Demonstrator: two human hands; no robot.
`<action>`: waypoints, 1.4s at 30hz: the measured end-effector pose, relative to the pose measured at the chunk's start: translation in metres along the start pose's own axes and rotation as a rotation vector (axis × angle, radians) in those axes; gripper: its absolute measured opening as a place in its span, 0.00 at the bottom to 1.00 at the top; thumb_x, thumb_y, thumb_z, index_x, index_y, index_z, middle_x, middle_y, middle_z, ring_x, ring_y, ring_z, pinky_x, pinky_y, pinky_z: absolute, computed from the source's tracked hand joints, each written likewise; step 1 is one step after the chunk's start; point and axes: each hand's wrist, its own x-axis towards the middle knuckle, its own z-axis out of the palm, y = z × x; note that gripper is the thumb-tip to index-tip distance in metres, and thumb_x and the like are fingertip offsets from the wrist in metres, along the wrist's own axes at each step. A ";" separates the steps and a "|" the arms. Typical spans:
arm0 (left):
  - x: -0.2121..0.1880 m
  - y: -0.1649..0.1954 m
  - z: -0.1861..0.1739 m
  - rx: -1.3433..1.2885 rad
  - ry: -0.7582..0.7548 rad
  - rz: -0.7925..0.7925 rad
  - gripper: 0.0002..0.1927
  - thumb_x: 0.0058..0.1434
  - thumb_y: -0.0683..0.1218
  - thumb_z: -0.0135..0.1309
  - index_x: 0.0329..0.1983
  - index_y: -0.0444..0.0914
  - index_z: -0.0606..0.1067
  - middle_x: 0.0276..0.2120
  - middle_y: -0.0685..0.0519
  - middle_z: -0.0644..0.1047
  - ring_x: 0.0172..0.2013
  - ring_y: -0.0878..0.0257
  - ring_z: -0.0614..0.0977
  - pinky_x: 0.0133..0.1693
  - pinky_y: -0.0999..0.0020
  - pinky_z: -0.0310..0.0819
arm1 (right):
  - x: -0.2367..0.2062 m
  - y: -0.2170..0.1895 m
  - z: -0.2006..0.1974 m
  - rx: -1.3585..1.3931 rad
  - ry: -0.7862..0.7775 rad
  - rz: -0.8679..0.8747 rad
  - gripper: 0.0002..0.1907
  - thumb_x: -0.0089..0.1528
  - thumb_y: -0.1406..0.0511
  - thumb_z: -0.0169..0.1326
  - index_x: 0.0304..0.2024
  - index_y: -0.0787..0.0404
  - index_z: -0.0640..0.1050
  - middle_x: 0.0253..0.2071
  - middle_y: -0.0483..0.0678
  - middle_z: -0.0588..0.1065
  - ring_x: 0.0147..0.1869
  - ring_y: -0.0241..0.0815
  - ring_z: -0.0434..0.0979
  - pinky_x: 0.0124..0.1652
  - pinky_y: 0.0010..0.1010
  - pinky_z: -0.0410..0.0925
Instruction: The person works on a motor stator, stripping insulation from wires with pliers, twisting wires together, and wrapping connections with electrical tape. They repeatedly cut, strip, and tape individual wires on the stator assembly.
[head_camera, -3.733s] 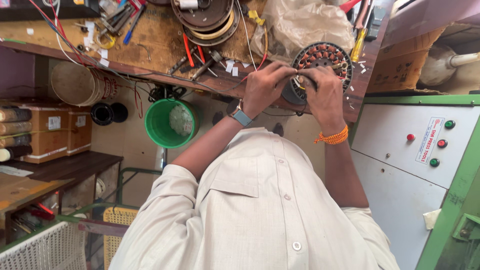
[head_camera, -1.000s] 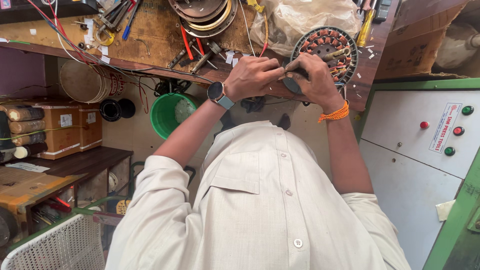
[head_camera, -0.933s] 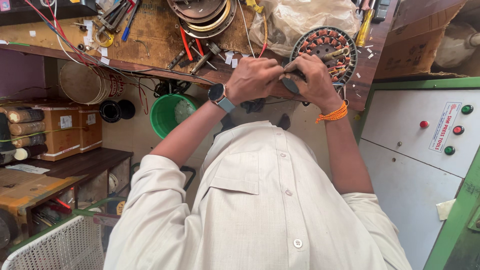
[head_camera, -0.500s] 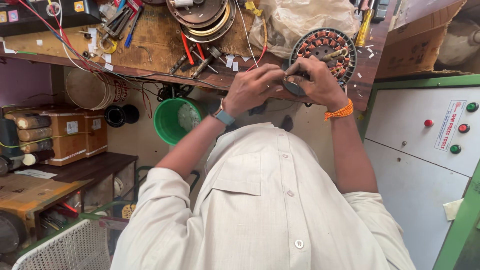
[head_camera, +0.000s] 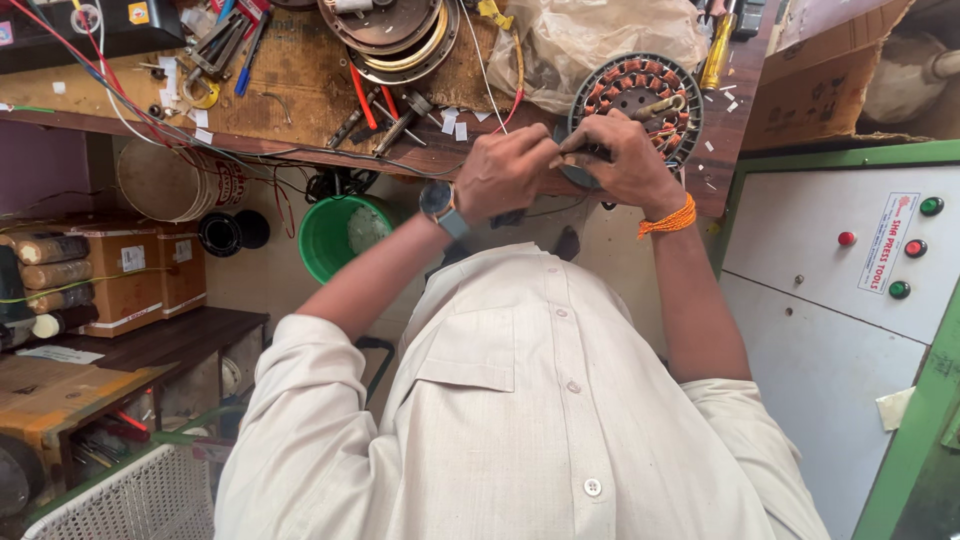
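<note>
A round fan-motor stator (head_camera: 645, 92) with copper-coloured windings lies at the near edge of the wooden workbench (head_camera: 300, 90). My left hand (head_camera: 505, 172), a watch on its wrist, is closed with its fingers pinching at the stator's near-left rim. My right hand (head_camera: 630, 160), an orange thread around its wrist, rests on the stator's near rim with its fingers curled over the same spot. The hands touch each other, and they hide what lies between the fingertips. A yellowish stick-like piece (head_camera: 660, 105) lies across the windings just beyond my right hand.
Pliers, screwdrivers, wires and round metal motor covers (head_camera: 390, 30) litter the bench, with a plastic bag (head_camera: 600, 35) behind the stator. A green bucket (head_camera: 335, 235) stands below. Cardboard boxes (head_camera: 140, 270) are left, a green-framed control cabinet (head_camera: 860, 260) with buttons is right.
My hands, earlier spread on either side of the stator, have come together at its near-left rim. Over the last second they only shifted slightly.
</note>
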 end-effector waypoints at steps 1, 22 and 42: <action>-0.005 0.001 0.007 -0.133 0.008 -0.206 0.08 0.66 0.45 0.59 0.45 0.40 0.74 0.41 0.54 0.76 0.37 0.59 0.80 0.35 0.63 0.74 | 0.000 -0.001 0.003 -0.032 0.012 -0.022 0.07 0.60 0.72 0.65 0.38 0.61 0.79 0.35 0.47 0.76 0.41 0.46 0.74 0.47 0.36 0.63; 0.011 -0.003 -0.008 -0.195 -0.101 -0.111 0.15 0.58 0.46 0.62 0.47 0.41 0.75 0.37 0.54 0.76 0.36 0.58 0.81 0.35 0.64 0.75 | -0.001 -0.004 0.000 0.071 -0.009 0.076 0.09 0.59 0.74 0.63 0.39 0.62 0.77 0.36 0.48 0.74 0.44 0.47 0.72 0.47 0.36 0.65; 0.018 0.003 -0.037 0.140 0.036 0.400 0.22 0.52 0.47 0.62 0.52 0.40 0.78 0.47 0.53 0.78 0.38 0.60 0.82 0.35 0.65 0.77 | 0.000 0.012 -0.015 0.359 -0.170 0.296 0.06 0.62 0.73 0.60 0.39 0.64 0.76 0.36 0.47 0.72 0.41 0.35 0.71 0.42 0.27 0.67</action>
